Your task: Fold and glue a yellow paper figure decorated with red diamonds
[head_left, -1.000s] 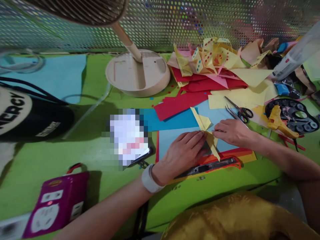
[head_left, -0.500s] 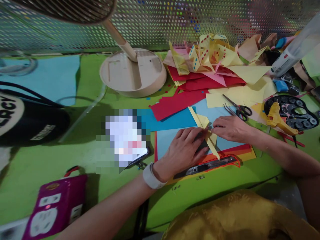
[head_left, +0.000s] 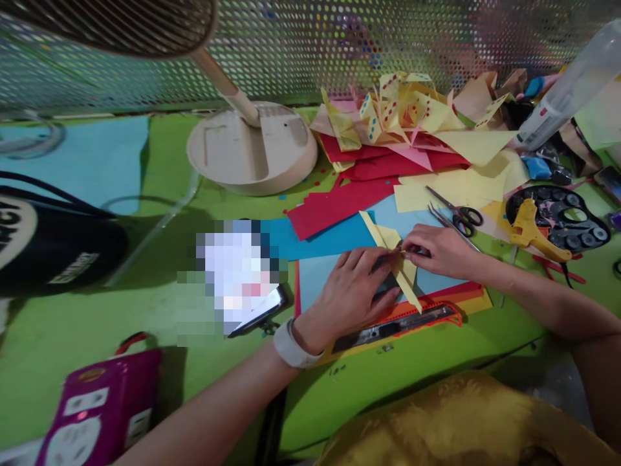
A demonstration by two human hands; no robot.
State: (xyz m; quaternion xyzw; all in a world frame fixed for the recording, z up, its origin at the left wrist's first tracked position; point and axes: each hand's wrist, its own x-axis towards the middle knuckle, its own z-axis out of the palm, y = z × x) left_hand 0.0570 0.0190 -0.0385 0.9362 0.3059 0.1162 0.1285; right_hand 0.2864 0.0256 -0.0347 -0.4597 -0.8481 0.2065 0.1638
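Note:
A folded piece of pale yellow paper [head_left: 388,237] slants across the stacked coloured sheets in front of me. From its left side my left hand [head_left: 353,286], with a white band at the wrist, closes its thumb and fingertips on the paper. My right hand [head_left: 439,251] pinches the paper's middle from the right, fingers curled and tips close to the left ones. The fingertips partly hide the folds between them. Beneath lie light blue paper [head_left: 317,272] and red and orange sheets. An orange-edged utility knife [head_left: 402,325] rests along the near edge of the stack.
Scissors [head_left: 458,213] and tweezers lie beyond my right hand, with a yellow glue gun [head_left: 531,226] farther right. Red paper [head_left: 339,207] and a heap of dotted yellow strips sit behind. Leftward are a phone [head_left: 264,310], a lamp base [head_left: 252,152] and a purple pouch [head_left: 104,395].
The whole view has shifted slightly. My right fingertips have moved a little left along the yellow paper's middle, and the paper has turned slightly. Both hands keep hold of it.

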